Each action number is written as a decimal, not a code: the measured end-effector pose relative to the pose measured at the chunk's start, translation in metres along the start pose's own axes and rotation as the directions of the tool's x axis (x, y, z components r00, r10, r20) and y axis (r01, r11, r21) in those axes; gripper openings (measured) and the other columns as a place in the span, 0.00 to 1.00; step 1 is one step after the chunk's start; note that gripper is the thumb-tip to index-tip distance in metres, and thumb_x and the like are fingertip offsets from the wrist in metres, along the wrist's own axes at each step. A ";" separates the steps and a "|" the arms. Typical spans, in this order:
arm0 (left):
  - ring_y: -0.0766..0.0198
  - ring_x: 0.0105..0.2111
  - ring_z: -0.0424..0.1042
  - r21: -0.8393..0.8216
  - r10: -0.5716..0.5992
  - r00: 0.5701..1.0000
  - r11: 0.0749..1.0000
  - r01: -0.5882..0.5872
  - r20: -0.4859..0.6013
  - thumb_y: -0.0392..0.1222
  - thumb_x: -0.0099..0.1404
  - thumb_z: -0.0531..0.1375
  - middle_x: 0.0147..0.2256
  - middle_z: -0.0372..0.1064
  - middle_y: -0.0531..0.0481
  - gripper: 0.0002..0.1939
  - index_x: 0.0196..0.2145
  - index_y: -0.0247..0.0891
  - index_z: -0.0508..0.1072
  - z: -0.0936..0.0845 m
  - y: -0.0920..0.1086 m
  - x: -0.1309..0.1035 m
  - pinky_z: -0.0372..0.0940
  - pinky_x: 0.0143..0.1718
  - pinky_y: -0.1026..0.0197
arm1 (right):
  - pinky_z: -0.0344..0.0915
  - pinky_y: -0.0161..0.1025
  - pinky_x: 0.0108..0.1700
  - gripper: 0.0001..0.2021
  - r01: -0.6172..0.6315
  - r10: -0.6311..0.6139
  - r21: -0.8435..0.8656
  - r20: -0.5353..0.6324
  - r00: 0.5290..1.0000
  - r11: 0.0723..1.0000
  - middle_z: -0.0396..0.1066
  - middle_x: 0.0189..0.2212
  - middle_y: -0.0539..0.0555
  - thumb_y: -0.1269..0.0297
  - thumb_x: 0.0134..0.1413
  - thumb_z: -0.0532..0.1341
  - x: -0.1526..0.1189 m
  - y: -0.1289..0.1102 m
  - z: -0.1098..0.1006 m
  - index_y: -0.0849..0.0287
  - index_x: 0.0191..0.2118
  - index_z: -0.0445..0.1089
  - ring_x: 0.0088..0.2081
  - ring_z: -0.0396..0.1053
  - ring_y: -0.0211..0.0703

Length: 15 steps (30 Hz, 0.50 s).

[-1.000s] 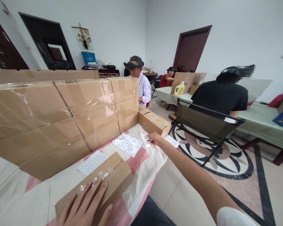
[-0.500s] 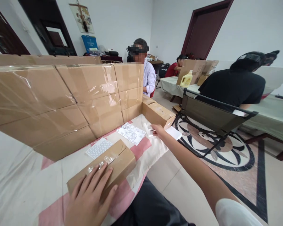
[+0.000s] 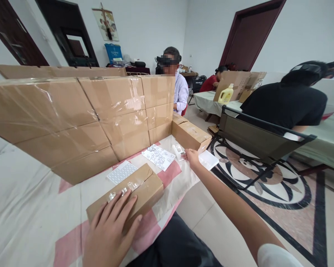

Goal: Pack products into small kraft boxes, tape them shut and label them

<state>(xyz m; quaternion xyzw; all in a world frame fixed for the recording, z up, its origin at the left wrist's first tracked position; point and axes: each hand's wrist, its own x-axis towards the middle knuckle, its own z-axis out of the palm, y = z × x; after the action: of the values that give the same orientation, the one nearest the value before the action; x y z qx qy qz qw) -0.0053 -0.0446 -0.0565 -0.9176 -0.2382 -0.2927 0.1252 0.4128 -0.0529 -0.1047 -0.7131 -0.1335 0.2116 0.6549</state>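
Lying flat with fingers spread, my left hand (image 3: 113,222) rests on the top of a small closed cardboard box (image 3: 147,185). Crumpled clear tape (image 3: 124,190) sticks up from the box's seam, just ahead of those fingertips. My right hand (image 3: 192,158) is stretched out to the table's far right edge. Its fingers are closed at the near end of a small white object (image 3: 177,151), whose exact kind is too small to tell. Between the hands lie a sheet of label-like stickers (image 3: 121,172) and a white sheet with dark outlined shapes (image 3: 159,157).
A wall of taped cardboard boxes (image 3: 122,122) stands along the table's far side. Another cardboard box (image 3: 193,134) and white paper (image 3: 208,160) are by my right hand. Beyond are a folding chair (image 3: 256,144), a yellow jug (image 3: 226,95) and several people at tables.
The view has shifted slightly left, so everything appears a little further right. My left hand stays on the box; my right hand stays at the white object.
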 end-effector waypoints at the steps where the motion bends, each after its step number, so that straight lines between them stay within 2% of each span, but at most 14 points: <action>1: 0.49 0.59 0.69 0.002 -0.003 1.000 1.000 0.003 0.001 0.54 0.69 0.58 0.62 0.70 0.49 0.26 0.61 0.44 0.70 0.000 0.000 0.000 0.58 0.56 0.51 | 0.60 0.30 0.24 0.14 0.003 -0.003 -0.018 0.003 1.000 1.000 0.58 0.16 0.44 0.65 0.49 0.64 0.002 -0.003 -0.003 0.55 0.21 0.57 0.22 0.65 0.35; 5: 0.50 0.59 0.70 -0.003 -0.004 1.000 1.000 0.004 -0.003 0.53 0.69 0.58 0.62 0.71 0.49 0.25 0.61 0.45 0.70 -0.001 0.001 0.000 0.59 0.56 0.51 | 0.49 0.31 0.18 0.08 -0.020 0.033 -0.133 0.096 0.995 0.991 0.57 0.15 0.44 0.66 0.50 0.64 0.013 -0.016 -0.011 0.58 0.25 0.64 0.18 0.55 0.33; 9: 0.50 0.58 0.70 -0.013 -0.026 1.000 1.000 0.026 -0.010 0.52 0.70 0.58 0.61 0.72 0.49 0.24 0.60 0.45 0.71 0.000 0.001 0.001 0.59 0.55 0.52 | 0.44 0.32 0.17 0.10 -0.055 0.120 -0.275 0.224 0.967 0.960 0.58 0.14 0.45 0.66 0.48 0.68 0.024 -0.024 -0.012 0.60 0.24 0.67 0.16 0.53 0.32; 13: 0.50 0.59 0.70 -0.033 -0.036 0.999 0.999 0.036 -0.004 0.52 0.69 0.59 0.62 0.71 0.49 0.25 0.61 0.45 0.71 0.002 0.000 -0.001 0.59 0.57 0.52 | 0.43 0.31 0.17 0.03 -0.011 0.114 -0.330 0.294 0.949 0.944 0.63 0.17 0.46 0.71 0.49 0.66 0.031 -0.030 -0.016 0.61 0.26 0.73 0.15 0.54 0.31; 15: 0.50 0.59 0.70 -0.032 -0.033 0.999 0.999 0.033 0.000 0.53 0.69 0.59 0.62 0.71 0.50 0.25 0.61 0.45 0.70 0.003 -0.001 -0.002 0.58 0.57 0.51 | 0.46 0.31 0.18 0.05 0.024 0.076 -0.315 0.304 0.950 0.949 0.67 0.19 0.47 0.74 0.48 0.63 0.031 -0.034 -0.020 0.61 0.29 0.77 0.17 0.55 0.32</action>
<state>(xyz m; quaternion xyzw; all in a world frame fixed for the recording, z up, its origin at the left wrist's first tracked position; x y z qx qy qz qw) -0.0059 -0.0435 -0.0596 -0.9153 -0.2487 -0.2987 0.1058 0.4522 -0.0525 -0.0742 -0.7675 -0.2578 0.3063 0.5006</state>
